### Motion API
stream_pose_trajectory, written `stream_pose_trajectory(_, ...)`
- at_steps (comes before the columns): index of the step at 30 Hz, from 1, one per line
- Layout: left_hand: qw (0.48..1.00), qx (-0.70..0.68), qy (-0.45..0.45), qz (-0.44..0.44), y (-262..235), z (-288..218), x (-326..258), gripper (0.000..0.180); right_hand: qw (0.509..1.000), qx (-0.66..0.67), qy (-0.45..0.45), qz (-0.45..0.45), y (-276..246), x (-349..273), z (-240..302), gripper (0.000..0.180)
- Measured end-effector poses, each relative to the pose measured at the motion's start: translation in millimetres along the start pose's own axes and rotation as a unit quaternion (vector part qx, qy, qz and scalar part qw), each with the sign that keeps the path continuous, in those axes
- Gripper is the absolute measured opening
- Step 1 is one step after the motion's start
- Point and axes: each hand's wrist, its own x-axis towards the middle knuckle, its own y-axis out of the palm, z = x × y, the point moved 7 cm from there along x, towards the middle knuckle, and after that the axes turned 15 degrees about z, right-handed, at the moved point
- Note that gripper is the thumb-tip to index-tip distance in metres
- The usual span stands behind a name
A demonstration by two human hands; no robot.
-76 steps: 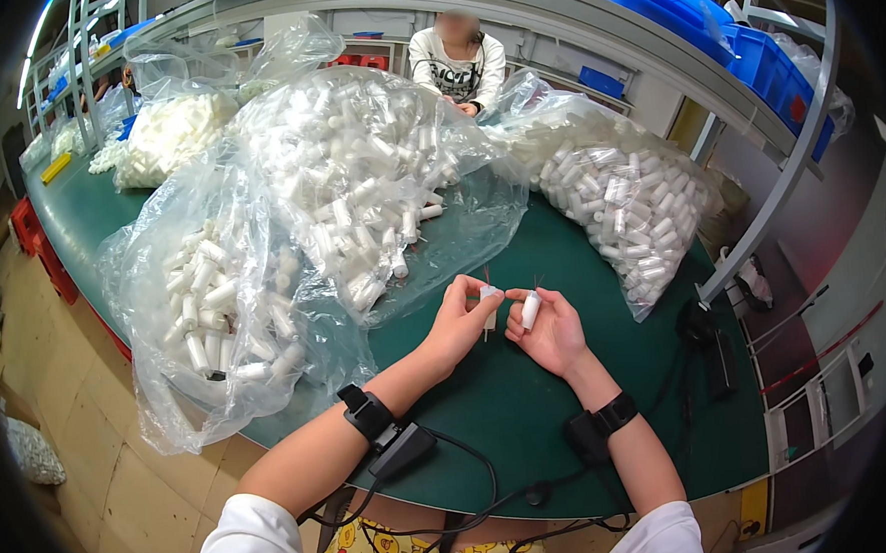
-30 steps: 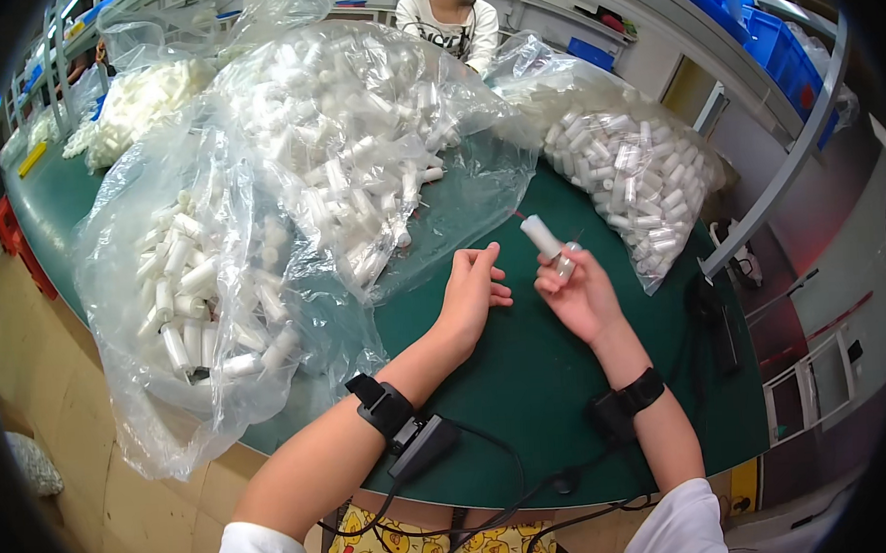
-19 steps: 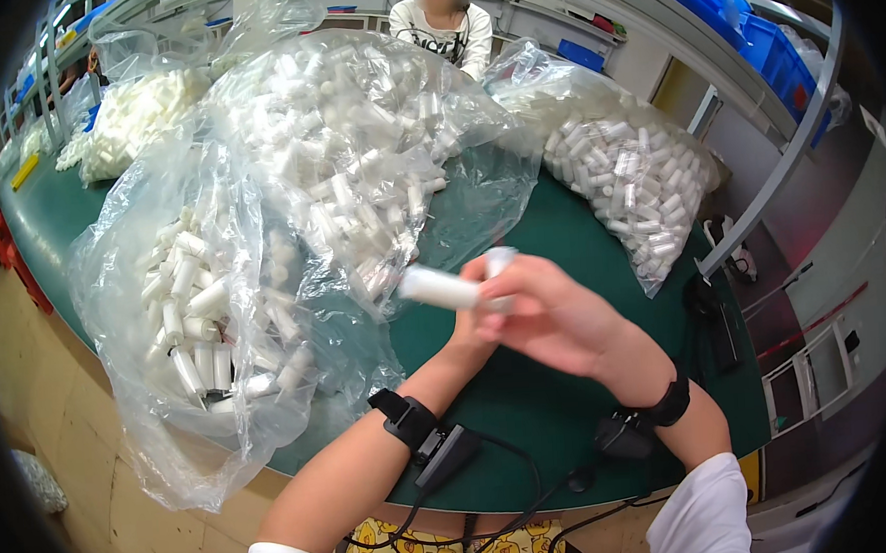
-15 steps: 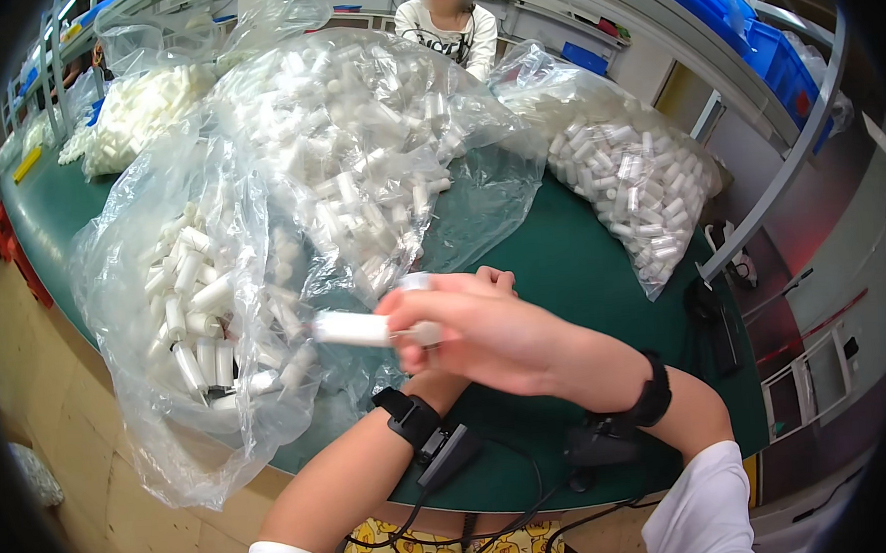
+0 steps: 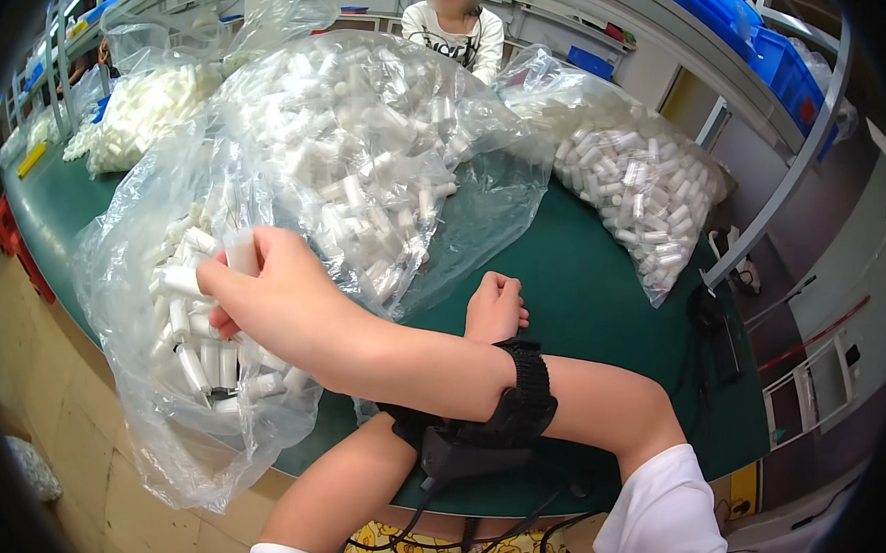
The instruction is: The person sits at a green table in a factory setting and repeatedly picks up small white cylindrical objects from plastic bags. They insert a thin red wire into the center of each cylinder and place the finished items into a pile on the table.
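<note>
My right hand is crossed over my left forearm and reaches to the open clear plastic bag on the left. Its fingers are closed round a white plastic tube; a second white tube touches the fingertips, and I cannot tell whether it is gripped too. Below the hand, many similar white tubes lie in the bag. Over the green table, my left hand has its fingers curled closed; what they hold, if anything, is hidden.
A big clear bag of white tubes fills the middle of the table, with another filled bag at right and a heap of pale pieces far left. A person sits opposite. A metal frame stands at right. Cables hang near my lap.
My right hand has moved left, with white tubes, from over my left wrist to above the left bag. My left hand, mostly covered before, now shows.
</note>
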Motion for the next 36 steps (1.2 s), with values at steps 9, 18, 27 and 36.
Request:
stream_pose_trajectory(9,1.000,0.017,-0.003,-0.020,1.9,3.2,2.7,0.015,0.989,-0.123,-0.005,0.077,-3.1,8.6,-20.4,0.053)
stream_pose_trajectory(18,1.000,-0.009,0.009,-0.021,-15.0,7.8,1.1,0.013,0.993,0.028,-0.110,-0.031,-26.1,-51.0,53.9,0.034)
stream_pose_trajectory(27,0.999,0.017,0.025,0.037,7.6,-1.1,-0.4,0.016,0.774,-0.263,-0.567,-0.104,22.0,-268.7,173.6,0.027)
stream_pose_trajectory(36,0.998,0.031,0.005,0.061,12.0,-2.6,-2.5,0.016,0.716,-0.365,-0.560,-0.200,19.3,-302.3,148.8,0.026)
